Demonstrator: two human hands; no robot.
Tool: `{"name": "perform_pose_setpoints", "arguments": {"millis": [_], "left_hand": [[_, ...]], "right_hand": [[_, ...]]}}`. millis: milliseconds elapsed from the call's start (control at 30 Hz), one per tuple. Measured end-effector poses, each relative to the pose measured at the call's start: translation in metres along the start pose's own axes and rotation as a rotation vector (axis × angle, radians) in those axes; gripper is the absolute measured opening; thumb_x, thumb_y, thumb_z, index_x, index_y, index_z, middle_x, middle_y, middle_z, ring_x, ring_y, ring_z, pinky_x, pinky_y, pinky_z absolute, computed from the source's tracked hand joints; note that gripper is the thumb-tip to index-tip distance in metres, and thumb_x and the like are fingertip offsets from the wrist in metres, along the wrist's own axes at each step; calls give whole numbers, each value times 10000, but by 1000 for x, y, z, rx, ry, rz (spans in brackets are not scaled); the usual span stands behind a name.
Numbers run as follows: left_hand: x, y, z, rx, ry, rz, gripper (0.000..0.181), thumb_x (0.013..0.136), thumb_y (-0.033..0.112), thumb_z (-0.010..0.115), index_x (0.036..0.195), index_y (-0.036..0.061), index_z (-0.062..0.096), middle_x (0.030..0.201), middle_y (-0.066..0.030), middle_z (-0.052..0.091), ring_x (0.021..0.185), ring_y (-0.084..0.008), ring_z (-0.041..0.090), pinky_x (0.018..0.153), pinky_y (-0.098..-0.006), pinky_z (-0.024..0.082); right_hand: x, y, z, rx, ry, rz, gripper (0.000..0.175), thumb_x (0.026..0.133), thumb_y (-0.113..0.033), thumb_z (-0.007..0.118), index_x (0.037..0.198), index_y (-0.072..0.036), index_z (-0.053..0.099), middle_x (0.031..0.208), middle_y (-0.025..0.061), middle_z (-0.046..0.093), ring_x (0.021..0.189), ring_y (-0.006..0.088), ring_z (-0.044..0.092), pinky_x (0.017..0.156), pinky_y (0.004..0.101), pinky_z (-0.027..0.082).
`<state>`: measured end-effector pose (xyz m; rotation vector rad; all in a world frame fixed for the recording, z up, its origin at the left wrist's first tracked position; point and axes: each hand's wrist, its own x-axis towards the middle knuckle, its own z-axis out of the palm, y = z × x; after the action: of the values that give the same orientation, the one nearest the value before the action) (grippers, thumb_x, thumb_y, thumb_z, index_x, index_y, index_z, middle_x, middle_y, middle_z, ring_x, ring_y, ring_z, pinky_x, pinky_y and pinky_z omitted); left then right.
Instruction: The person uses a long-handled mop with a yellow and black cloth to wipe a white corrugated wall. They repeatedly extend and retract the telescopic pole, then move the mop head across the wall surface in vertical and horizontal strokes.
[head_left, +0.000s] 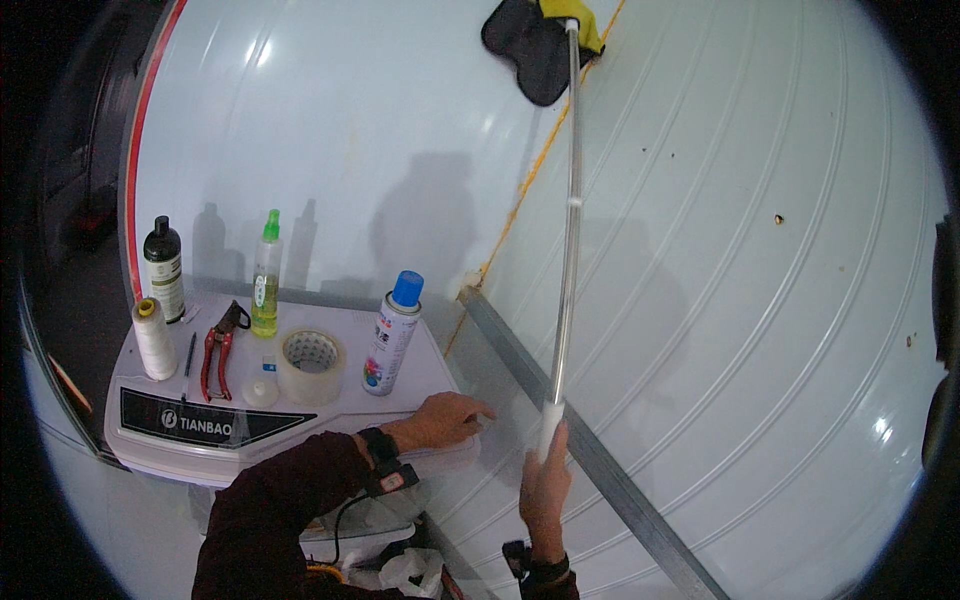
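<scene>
My right hand (544, 476) grips the white handle of a long metal pole (572, 225). At the pole's far end, at the top of the view, a black pad (529, 52) and a yellow cloth (574, 13) lie against the pale wall panel, beside a yellow-orange seam. My left hand (450, 420) holds nothing; it is over the right edge of a white machine top (285, 457), fingers pointing right. Nearest to it stands a spray can (392, 334) with a blue cap. Both wrists wear black straps.
On the machine top are a thread cone (154, 341), a dark bottle (163, 270), red-handled pruning shears (219, 352), a pen (189, 367), a spray bottle (266, 285) and clear tape (311, 367). A grey metal rail (600, 457) crosses the ribbed wall at right.
</scene>
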<state>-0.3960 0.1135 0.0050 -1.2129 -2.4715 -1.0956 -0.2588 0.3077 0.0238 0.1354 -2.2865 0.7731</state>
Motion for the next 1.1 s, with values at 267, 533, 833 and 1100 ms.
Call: {"name": "perform_pose_setpoints", "arguments": {"millis": [267,533,833,1100], "left_hand": [[-1,1,-1,-5,-6,-4,304,927,200,619,1218,142,685,1073,-157,703,1000,-339,661,910,-455,505],[-1,8,0,29,17,-7,279,936,220,617,1198,169,698,1017,-135,719,936,-320,680,850,-448,528],[-2,2,0,-13,57,-30,298,888,175,667,1183,147,699,1019,-136,725,893,-312,689,796,-435,532],[0,8,-3,24,50,-38,298,874,165,675,1169,131,699,1001,-136,725,898,-314,689,792,-427,532]], "right_hand": [[-105,41,-5,-184,-132,112,727,904,-76,633,1520,9,257,1237,315,607,1018,471,657,836,531,535],[-82,58,-18,-169,-111,77,727,912,-77,643,1529,-6,264,1232,318,609,995,472,661,822,513,545],[-24,26,-36,-22,-65,175,635,930,-74,637,1505,-23,370,1199,300,640,898,429,703,759,456,565],[-119,58,-39,-84,-122,213,678,884,-74,700,1487,-42,392,1218,289,644,971,447,689,788,449,569]]}}
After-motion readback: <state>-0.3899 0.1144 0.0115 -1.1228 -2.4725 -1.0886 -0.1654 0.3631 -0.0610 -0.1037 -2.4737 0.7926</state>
